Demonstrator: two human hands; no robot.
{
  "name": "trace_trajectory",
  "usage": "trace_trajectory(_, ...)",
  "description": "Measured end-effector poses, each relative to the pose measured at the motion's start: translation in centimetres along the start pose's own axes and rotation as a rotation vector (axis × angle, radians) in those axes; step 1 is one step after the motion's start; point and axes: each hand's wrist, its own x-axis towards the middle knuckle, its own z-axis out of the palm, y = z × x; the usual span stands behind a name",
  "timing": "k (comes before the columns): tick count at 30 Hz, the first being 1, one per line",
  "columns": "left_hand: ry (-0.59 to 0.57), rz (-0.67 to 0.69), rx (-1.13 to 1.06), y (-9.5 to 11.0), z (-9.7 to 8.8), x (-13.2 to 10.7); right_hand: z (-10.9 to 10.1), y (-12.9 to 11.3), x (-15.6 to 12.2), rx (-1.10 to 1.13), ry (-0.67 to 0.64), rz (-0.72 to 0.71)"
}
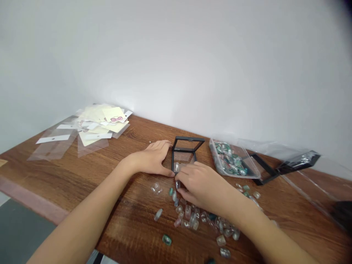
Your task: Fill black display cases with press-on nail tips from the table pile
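A small black hinged display frame (pixel 172 161) with clear film panels stands opened on the wooden table, its lid tilted up at the back. My left hand (pixel 156 157) grips its left side, thumb at the near corner and fingertips at the back corner. One clear bead (pixel 176 167) lies inside on the film. At the front edge, my right hand (pixel 200 183) is closed, pinching another clear bead (pixel 178 184) between thumb and fingers. Loose beads (pixel 192 219), clear, pink and green, are scattered below and partly under my right forearm.
A clear plastic tub (pixel 233 174) of mixed beads stands right of the frame. Behind it, another black frame (pixel 271 172) lies opened beside clear plastic wrap (pixel 275 146). Cream cards and clear sleeves (pixel 101 124) are heaped at the back left, near the wall.
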Motion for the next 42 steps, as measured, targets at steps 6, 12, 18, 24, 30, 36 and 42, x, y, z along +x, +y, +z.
trace_trajectory(6,-0.002,0.012,0.023,0.6,0.4,-0.2,0.1,1.1,0.6,0.009,0.078,0.114)
trace_trajectory(12,-0.012,0.012,0.04,0.8,0.4,-0.2,1.0,1.0,0.9,0.021,0.092,0.154)
trace_trajectory(18,-0.012,0.008,0.029,0.8,0.5,-0.1,1.2,1.1,0.9,0.021,0.077,0.162)
trace_trajectory(24,-0.019,0.004,0.01,0.8,0.4,-0.2,1.2,1.0,1.0,0.027,0.061,0.165)
trace_trajectory(30,-0.016,0.005,0.035,0.8,0.4,-0.2,0.8,1.2,0.9,0.0,0.014,0.189)
trace_trajectory(36,-0.011,0.009,0.053,0.7,0.5,-0.2,0.8,1.5,0.6,-0.012,0.018,0.181)
trace_trajectory(42,-0.023,0.001,0.055,0.8,0.4,-0.2,0.9,1.6,0.5,-0.01,0.023,0.182)
